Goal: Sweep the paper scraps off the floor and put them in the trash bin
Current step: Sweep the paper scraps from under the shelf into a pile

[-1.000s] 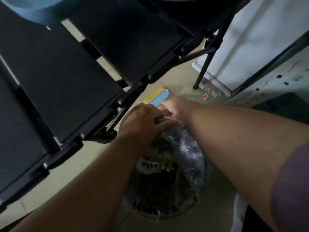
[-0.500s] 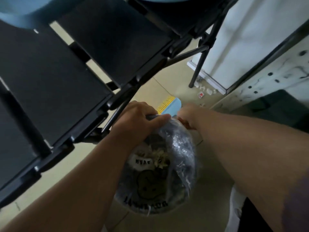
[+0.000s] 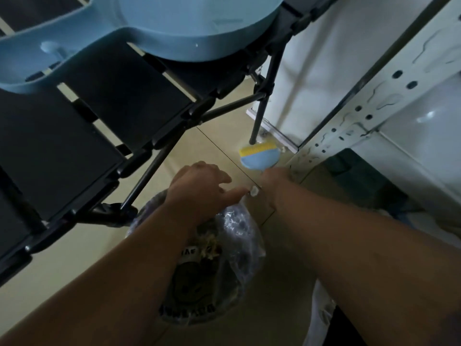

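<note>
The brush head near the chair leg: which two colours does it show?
Light blue body with yellow bristles, seen in the head view.

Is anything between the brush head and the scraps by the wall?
Partly. The brush, held by the right hand, reaches the wall base, where the black chair leg lands right at the scraps, crowding the sweep. Nothing else visibly intervenes.
</note>
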`<state>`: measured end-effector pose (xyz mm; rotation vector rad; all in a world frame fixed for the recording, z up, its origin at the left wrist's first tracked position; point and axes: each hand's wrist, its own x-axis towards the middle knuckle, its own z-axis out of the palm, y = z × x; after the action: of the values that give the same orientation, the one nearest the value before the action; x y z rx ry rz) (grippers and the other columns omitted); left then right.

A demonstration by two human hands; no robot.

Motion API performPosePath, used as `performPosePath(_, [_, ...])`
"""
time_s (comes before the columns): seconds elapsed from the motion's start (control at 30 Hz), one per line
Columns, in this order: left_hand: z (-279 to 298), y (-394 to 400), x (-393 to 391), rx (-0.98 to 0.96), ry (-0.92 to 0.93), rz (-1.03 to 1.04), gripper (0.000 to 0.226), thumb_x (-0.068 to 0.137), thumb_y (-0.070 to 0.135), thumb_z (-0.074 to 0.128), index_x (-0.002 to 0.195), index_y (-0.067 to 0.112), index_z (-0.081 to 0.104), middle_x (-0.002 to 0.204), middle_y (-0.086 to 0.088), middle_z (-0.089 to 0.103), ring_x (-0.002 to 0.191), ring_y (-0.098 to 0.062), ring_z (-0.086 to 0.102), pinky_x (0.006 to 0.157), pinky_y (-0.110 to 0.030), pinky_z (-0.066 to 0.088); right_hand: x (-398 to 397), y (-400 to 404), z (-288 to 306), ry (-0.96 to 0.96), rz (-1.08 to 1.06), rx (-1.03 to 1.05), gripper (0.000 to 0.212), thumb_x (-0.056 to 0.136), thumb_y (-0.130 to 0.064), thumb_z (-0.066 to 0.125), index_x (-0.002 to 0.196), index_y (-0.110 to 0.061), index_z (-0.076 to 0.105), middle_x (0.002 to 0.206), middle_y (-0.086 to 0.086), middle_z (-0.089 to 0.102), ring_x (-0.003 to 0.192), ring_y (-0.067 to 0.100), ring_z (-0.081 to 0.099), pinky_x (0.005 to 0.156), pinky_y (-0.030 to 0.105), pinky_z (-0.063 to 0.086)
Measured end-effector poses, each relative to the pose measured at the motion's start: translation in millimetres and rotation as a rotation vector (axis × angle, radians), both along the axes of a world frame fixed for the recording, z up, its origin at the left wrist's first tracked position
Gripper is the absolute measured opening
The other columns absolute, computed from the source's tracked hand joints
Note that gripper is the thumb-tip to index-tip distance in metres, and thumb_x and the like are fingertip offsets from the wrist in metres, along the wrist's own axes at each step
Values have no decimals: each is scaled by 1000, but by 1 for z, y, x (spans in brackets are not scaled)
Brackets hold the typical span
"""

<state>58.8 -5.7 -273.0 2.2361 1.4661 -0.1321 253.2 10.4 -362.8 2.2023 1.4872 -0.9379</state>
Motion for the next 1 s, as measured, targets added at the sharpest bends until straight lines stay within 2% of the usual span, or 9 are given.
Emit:
performPosePath(0.1, [-13,-7,-3,72,92,-53,70,91,82,26,90,32,75,90,9,70,85,-13,57,80,-38,44,3,15,-9,-126,71,-11,33,96,-23,59,128,-16,58,131,4,58,123,24,56,90,34,47])
performPosePath(0.17, [-18,-8,-5,96,102,-55,70,93,79,24,79,28,70,79,9,63,77,-13,53,78,-38,45,-1,21,-10,-201,165,-40,35,95,-27,60,127,-15,58,128,5,59,121,24,57,93,35,50])
performPosePath(0.3, [-24,-6,-8,85,105,-59,73,93,79,20,81,29,71,76,11,60,76,-11,53,79,-38,45,-1,40,-18,-375,389,-145,36,95,-14,55,131,-13,57,130,6,59,123,25,55,84,34,46])
performPosePath(0.43, [-28,-4,-7,98,126,-69,74,93,79,18,82,29,71,79,10,61,78,-12,54,76,-37,43,-10,51,-14,-424,409,-229,43,91,-11,59,134,-15,57,132,3,58,126,23,53,84,32,45])
performPosePath(0.6, [-30,-1,-6,133,118,-50,74,92,78,19,79,29,72,75,10,61,74,-11,54,70,-34,40,-31,42,-15,-375,397,-303,37,86,-13,65,123,-15,62,102,3,58,107,23,57,74,30,45])
performPosePath(0.63, [-30,0,-5,146,119,-50,73,93,77,19,77,28,72,73,10,60,72,-11,54,68,-34,39,-34,40,-15,-370,398,-314,37,86,-13,64,123,-16,62,101,2,58,103,23,56,74,30,45])
performPosePath(0.77, [-30,0,-6,173,129,-52,73,93,77,21,74,27,70,71,9,61,69,-10,54,65,-32,37,-35,38,-18,-385,409,-292,33,90,-12,60,123,-14,63,106,3,58,110,22,58,80,31,46])
performPosePath(0.87, [-29,-4,-5,159,122,-60,71,94,76,22,73,27,68,73,10,60,72,-11,52,67,-34,35,-34,36,-18,-420,535,-274,35,92,-15,59,126,-14,62,123,3,60,122,23,56,89,31,47])
performPosePath(1.0, [-28,-6,-6,127,121,-73,72,96,76,18,77,29,69,76,11,59,75,-12,53,75,-38,46,-23,51,-3,-456,704,-218,46,93,-19,55,139,-18,54,139,8,50,127,32,51,79,39,48])
